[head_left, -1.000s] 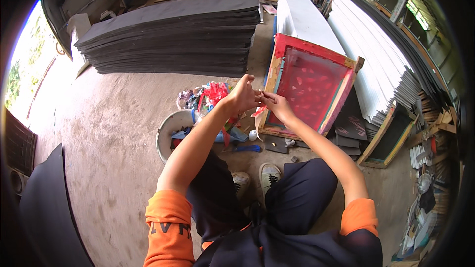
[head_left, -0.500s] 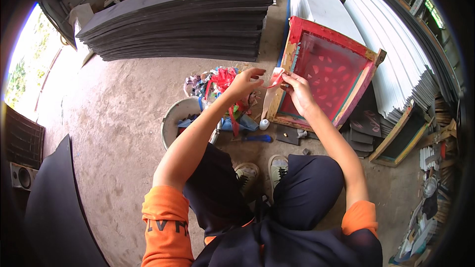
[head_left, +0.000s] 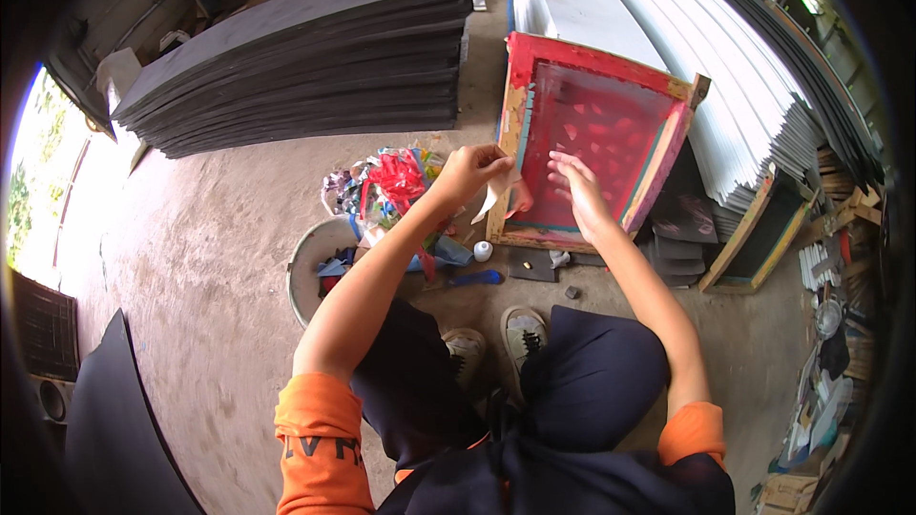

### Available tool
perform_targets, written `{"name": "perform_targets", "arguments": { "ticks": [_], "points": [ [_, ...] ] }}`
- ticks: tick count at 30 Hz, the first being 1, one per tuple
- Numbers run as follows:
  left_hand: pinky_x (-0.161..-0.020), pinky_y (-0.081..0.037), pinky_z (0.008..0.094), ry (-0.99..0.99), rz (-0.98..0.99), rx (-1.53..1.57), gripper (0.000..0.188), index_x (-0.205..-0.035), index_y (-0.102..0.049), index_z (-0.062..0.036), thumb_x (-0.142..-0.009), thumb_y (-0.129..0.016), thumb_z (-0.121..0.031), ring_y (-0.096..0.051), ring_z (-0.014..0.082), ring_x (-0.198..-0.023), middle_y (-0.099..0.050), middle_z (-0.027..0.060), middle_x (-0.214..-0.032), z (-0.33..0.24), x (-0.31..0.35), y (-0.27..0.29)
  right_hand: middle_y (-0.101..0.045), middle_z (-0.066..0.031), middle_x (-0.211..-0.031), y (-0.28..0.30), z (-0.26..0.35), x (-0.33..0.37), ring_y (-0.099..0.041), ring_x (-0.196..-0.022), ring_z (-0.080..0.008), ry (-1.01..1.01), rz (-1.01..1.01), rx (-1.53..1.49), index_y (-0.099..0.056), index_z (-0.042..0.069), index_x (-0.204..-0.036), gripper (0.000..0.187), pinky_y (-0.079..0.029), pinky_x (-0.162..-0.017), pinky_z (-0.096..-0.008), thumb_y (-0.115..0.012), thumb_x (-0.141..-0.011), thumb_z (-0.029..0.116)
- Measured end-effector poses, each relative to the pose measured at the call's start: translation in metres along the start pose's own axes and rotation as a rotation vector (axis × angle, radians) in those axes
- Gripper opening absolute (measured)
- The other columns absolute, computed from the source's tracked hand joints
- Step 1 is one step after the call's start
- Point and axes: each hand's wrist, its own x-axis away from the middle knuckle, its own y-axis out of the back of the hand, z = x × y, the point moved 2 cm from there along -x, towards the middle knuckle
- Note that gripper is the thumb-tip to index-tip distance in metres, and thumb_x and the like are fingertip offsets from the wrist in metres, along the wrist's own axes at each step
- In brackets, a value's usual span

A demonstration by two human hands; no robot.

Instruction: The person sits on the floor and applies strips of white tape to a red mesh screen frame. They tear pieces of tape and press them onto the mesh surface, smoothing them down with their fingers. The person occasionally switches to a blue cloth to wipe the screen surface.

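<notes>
Our left hand (head_left: 469, 174) now has the thin pink-and-white strip (head_left: 494, 195), which half a second ago was in our right hand (head_left: 584, 198), and the right hand has let it go. Around us, the biggest things are a stack of black sheets (head_left: 305, 67) on the far left and a stack of white sheets (head_left: 711, 86) on the right. Next in size is a screen (head_left: 596, 148) with a wooden frame and red mesh, standing tilted past our hands. Left of it we see a round tub (head_left: 303, 272) and a heap of scraps (head_left: 396, 181) with a lot of red in it. On the floor nearby are a blue tool (head_left: 477, 278) and a small white bottle (head_left: 484, 251). Last comes the strip, up in the air between our two hands, in front of the screen's left side. Our left hand is nearer, because it pinches the top of the strip. One pale end hangs down and a bit left; a pink part bends toward the right. Our right hand is open and holds nothing, fingers pointing up and left. For that hand, the strip lies to the left, across a gap.
</notes>
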Motion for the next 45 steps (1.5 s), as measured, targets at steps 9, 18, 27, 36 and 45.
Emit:
{"name": "perform_targets", "arguments": {
  "ticks": [9,18,27,36,45],
  "points": [
    [-0.062,-0.049,0.0288,-0.025,0.075,0.004,0.026,-0.090,-0.067,-0.0017,-0.077,-0.069,-0.025,-0.063,0.0127,-0.065,-0.067,0.0094,-0.073,-0.001,-0.008,-0.027,-0.054,-0.0118,-0.120,0.002,-0.009,0.017,-0.048,-0.116,-0.0188,0.160,0.272,0.122,-0.046,0.000,-0.125,0.045,-0.040,-0.096,-0.0319,-0.060,-0.088,0.020],
    [-0.074,-0.055,0.0273,0.251,0.031,0.367,0.024,-0.093,-0.052,0.0053,-0.079,-0.068,-0.004,-0.063,0.0173,-0.086,-0.062,0.0130,-0.089,0.020,-0.004,-0.047,-0.065,-0.0029,-0.084,0.002,-0.024,0.005,-0.058,-0.075,-0.0057,0.164,0.212,0.086,-0.063,-0.001,-0.102,0.018,-0.046,-0.066,-0.0213,-0.055,-0.089,0.009],
    [-0.080,-0.050,0.0308,0.214,0.296,-0.266,0.039,-0.106,-0.058,-0.0040,-0.074,-0.075,-0.020,-0.064,0.0185,-0.089,-0.066,0.0101,-0.098,0.101,0.018,-0.018,-0.063,-0.0019,-0.080,0.031,-0.092,0.020,-0.057,-0.070,-0.0061,-0.064,0.085,0.021,-0.063,0.000,-0.096,0.015,-0.048,-0.062,-0.0221,-0.058,-0.087,0.010],
    [-0.087,-0.044,0.0396,-0.006,0.068,-0.232,0.060,-0.118,-0.048,-0.0059,-0.064,-0.075,-0.011,-0.050,0.0326,-0.103,-0.050,0.0145,-0.108,0.197,0.072,-0.097,-0.063,-0.0014,-0.073,0.016,-0.213,-0.020,-0.054,-0.057,-0.0040,-0.162,0.018,0.072,-0.065,0.001,-0.098,0.016,-0.042,-0.050,-0.0196,-0.057,-0.086,0.007],
    [-0.081,-0.045,0.0397,0.053,-0.063,-0.218,0.049,-0.107,-0.053,-0.0033,-0.063,-0.076,-0.005,-0.055,0.0335,-0.092,-0.059,0.0133,-0.097,0.230,0.078,-0.122,-0.063,-0.0003,-0.073,0.009,-0.245,-0.032,-0.053,-0.061,-0.0038,-0.210,0.043,0.124,-0.065,0.000,-0.100,0.018,-0.041,-0.054,-0.0200,-0.058,-0.087,0.010]
  ]
}}
